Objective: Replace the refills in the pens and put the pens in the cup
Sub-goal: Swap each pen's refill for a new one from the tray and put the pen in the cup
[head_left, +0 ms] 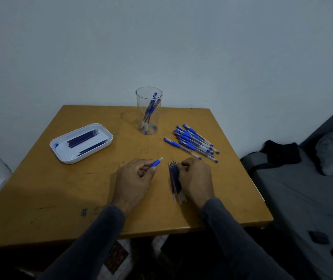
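pen (156,163) held in the left hand (134,178), low over the middle of the wooden table (60,195). fingers curled round the barrel, thumb and forefinger pinching it near the blue grip; the pale tip end pokes out up and to the right. rest of the barrel is hidden in the fist.

right hand (197,178) rests on a bundle of refills (174,179) lying on the table just right of the left hand. fingers bent down onto the bundle, thumb side against it; can't tell if it actually grips one or only touches. refill tips point away from the person.

clear cup (149,110) stands upright at the far edge of the table, a few blue pens leaning inside it. pile of pens (193,141) lies loose to the right of the cup, apart from it. white tray (81,143) on the left side of the table holds more dark refills.

dark long sleeves on both arms. grey bed to the right of the table.
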Tool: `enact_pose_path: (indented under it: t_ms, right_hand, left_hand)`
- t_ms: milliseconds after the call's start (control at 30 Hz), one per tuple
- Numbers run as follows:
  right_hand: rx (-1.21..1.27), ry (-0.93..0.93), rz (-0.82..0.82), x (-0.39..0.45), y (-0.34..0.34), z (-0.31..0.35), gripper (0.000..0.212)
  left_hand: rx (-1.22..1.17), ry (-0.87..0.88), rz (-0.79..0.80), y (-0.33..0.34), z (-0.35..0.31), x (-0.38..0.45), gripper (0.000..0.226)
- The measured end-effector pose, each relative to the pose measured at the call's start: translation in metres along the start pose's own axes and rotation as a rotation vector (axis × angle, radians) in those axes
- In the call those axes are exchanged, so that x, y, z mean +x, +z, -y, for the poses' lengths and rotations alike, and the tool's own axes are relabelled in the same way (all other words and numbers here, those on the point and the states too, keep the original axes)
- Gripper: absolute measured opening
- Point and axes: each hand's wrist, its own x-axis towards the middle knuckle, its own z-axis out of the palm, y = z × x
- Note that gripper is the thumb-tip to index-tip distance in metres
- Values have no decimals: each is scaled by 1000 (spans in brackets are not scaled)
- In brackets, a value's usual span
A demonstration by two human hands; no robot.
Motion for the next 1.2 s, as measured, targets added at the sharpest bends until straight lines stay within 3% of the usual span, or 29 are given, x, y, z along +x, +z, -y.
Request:
enact_pose_path:
  t_ms: [233,367,533,867,1200]
  right_hand:
    - [9,-34,33,-1,-1,2,28]
    - [-49,-170,7,1,-3,14,31]
    - [-134,-345,171,21,5,47,26]
    - [-312,-570,521,56,14,90,42]
    - [-280,-597,533,65,21,88,27]
  left_hand:
    - [-38,-2,-21,0,1,-1,26]
    - [-75,-49,-59,-8,4,7,31]
    - [-37,-107,-119,-34,20,18,30]
    - [-59,-171,-154,-64,49,10,27]
    - [-49,-98,-174,-59,56,12,27]
